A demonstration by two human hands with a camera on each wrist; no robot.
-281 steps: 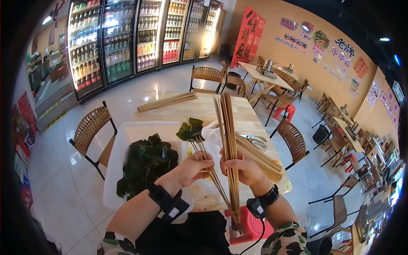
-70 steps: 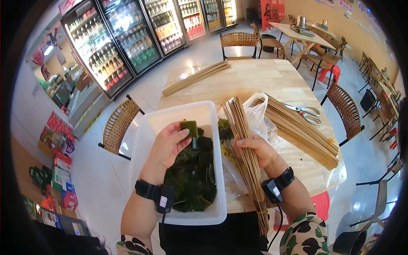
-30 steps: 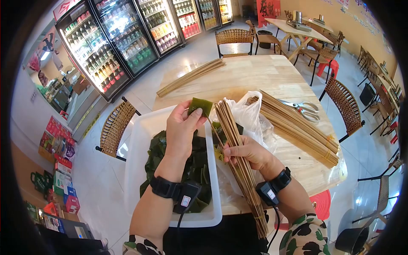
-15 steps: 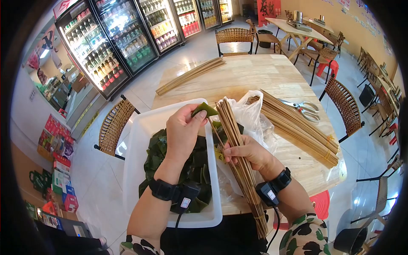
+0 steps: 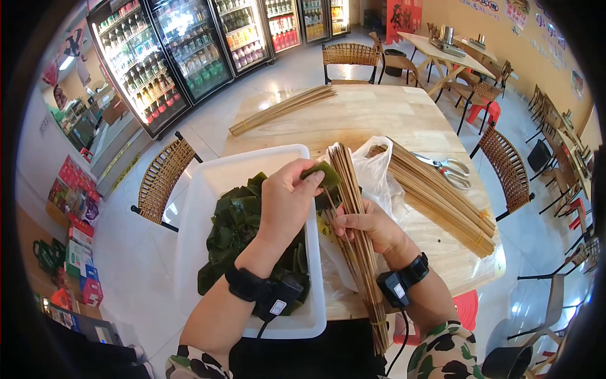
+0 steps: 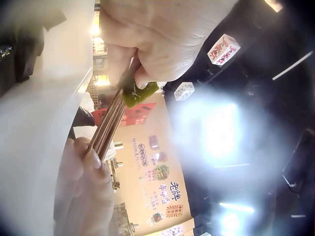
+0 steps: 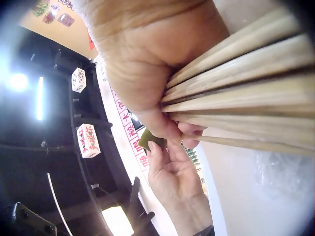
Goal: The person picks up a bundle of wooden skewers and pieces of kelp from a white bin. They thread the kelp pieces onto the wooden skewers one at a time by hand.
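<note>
Between thumb and fingers my left hand [image 5: 284, 199] pinches a dark green leafy piece [image 5: 327, 175], folded at the tip of a thin stick, above the right rim of a white tub [image 5: 189, 237]. Many similar green pieces [image 5: 237, 218] lie in the tub. My right hand [image 5: 372, 230] grips a bundle of sticks [image 5: 353, 189], tied near its lower end, with the thumb across it. The left wrist view shows the green piece [image 6: 140, 93] under the left fingertips. In the right wrist view, sticks [image 7: 246, 83] cross the right palm, with the left hand [image 7: 177, 182] beyond.
On the wooden table [image 5: 391, 104] lie one stick bundle [image 5: 284, 108] at the back left and larger bundles [image 5: 435, 196] at right, beside scissors [image 5: 451, 170] and a white plastic bag [image 5: 379, 170]. Woven chairs [image 5: 165, 180] surround the table; a red stool [image 5: 466, 309] stands at its near right.
Since the earliest frame, the left hand has gone from holding sticks with green pieces to taking a piece from the tub. Lately that piece has moved right and down, closer to the bundle.
</note>
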